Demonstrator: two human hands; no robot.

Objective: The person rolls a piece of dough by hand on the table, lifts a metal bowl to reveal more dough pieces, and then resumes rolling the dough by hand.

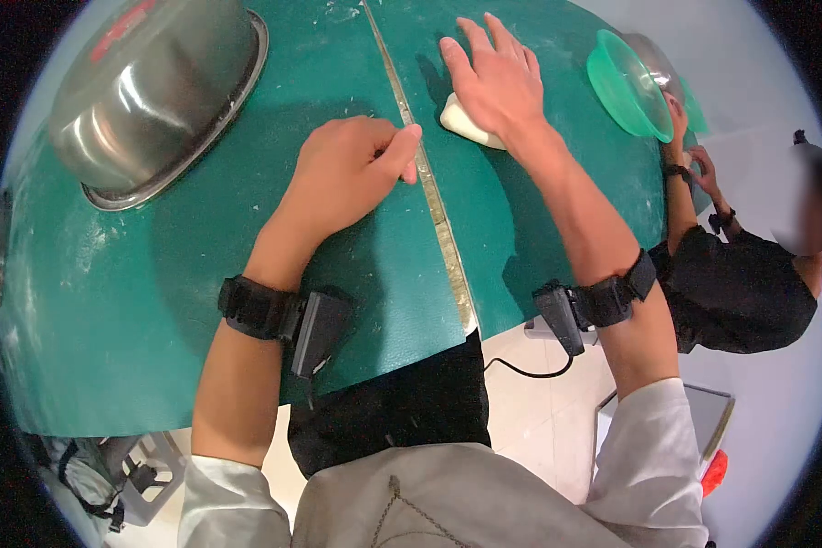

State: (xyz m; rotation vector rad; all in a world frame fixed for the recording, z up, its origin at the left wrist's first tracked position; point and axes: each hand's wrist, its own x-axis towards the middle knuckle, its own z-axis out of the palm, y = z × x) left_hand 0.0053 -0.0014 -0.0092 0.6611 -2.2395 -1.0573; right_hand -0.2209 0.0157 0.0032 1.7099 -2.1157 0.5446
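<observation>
White dough lies on the green table, partly hidden under the palm of my right hand. That hand presses flat on it, fingers stretched out and spread past the dough. To the left, my left hand is closed over the table, fingers curled in and thumb laid along them. What it holds, if anything, is hidden. Its thumb reaches the edge of a worn metallic strip that runs along the table between my hands. Each wrist wears a black strap with a small device.
A large metal bowl rests upside down at the left on the green table. At the far right stands a green plastic basin, with another person's hand at its edge. Whitish smudges mark the tabletop. A cable hangs below the table edge.
</observation>
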